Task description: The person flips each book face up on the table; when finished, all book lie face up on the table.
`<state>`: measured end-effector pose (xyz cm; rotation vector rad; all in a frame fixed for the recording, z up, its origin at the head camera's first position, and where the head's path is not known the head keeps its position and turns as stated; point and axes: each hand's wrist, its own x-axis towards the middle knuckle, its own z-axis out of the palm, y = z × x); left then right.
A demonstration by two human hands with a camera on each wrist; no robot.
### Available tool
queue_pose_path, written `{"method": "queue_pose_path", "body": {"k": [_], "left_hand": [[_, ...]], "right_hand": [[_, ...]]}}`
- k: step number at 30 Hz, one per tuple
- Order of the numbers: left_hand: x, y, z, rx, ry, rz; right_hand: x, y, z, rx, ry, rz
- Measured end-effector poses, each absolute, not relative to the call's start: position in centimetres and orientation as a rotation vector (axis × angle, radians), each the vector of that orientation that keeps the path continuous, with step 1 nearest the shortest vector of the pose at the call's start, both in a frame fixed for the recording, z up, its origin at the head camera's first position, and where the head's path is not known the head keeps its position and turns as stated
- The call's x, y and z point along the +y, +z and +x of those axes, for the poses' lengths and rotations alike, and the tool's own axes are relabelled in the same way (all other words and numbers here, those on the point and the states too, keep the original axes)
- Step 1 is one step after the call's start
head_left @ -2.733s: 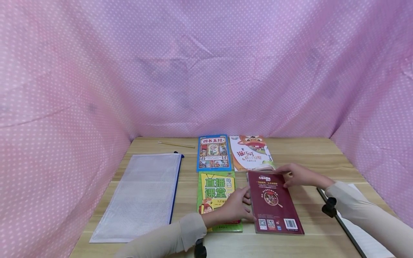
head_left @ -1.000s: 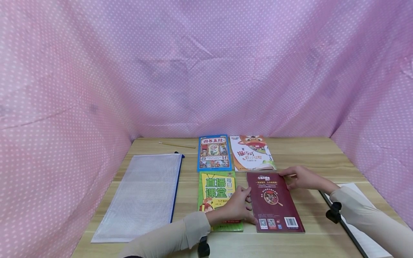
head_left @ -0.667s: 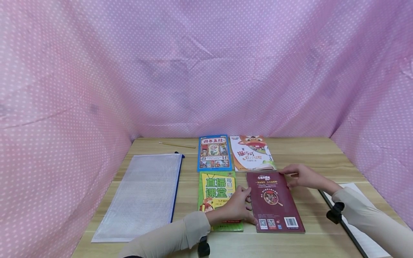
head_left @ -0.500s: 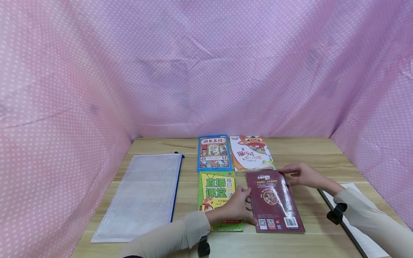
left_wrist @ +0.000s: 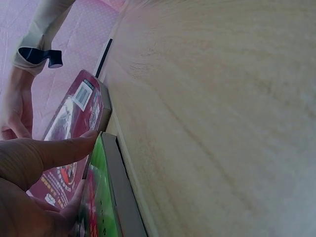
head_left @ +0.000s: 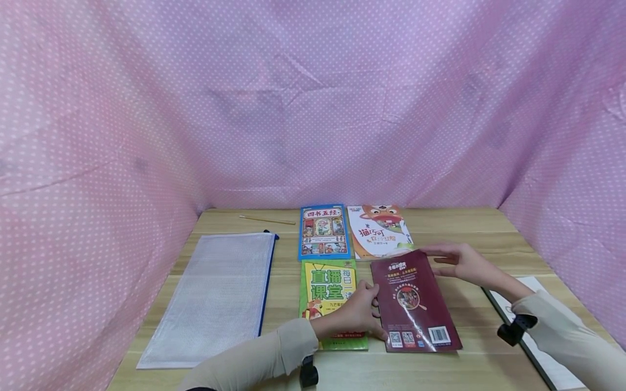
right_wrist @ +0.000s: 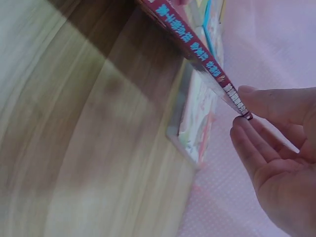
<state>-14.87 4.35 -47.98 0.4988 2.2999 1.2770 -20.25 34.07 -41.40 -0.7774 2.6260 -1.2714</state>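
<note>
A maroon book (head_left: 408, 304) lies back cover up at the centre right, its far right corner raised off the table. My right hand (head_left: 457, 263) pinches that corner; in the right wrist view thumb and fingertips meet on the end of the book's spine (right_wrist: 197, 53). With thumb and fingers spread along the book's left edge, my left hand (head_left: 357, 312) touches it from the side. Under the left hand lies a green and yellow book (head_left: 327, 282), partly covered. In the left wrist view the straight thumb (left_wrist: 69, 150) reaches the maroon book's near corner.
Behind lie a blue book (head_left: 325, 232) and a white book with a cartoon animal (head_left: 381, 231). A pencil (head_left: 266, 220) and a white mesh zip pouch (head_left: 210, 298) are on the left. A dark-edged white board or pad (head_left: 543, 347) lies under the right forearm.
The maroon book's far right corner has risen from the table with my right hand, and the book has tilted towards the left. My left hand has stayed almost still at its left edge.
</note>
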Motion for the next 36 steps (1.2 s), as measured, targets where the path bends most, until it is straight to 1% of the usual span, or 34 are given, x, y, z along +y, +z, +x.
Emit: {"method": "queue_pose_path", "body": {"k": [11,21,36], "left_hand": [[4.4,-47.9,-14.8,2.260,1.337,0.469],[4.3,-47.7,-14.5,2.218,1.388,0.462],[4.5,-47.9,-14.5,2.230,1.401,0.433]], "right_hand": [[32.7,-40.7,-20.0,2.427,-1.431,-0.944],[32.5,-40.6,-20.3,2.249,-1.520,-0.988],[32.3,-40.8,-20.4,2.269,-1.495,-1.021]]}}
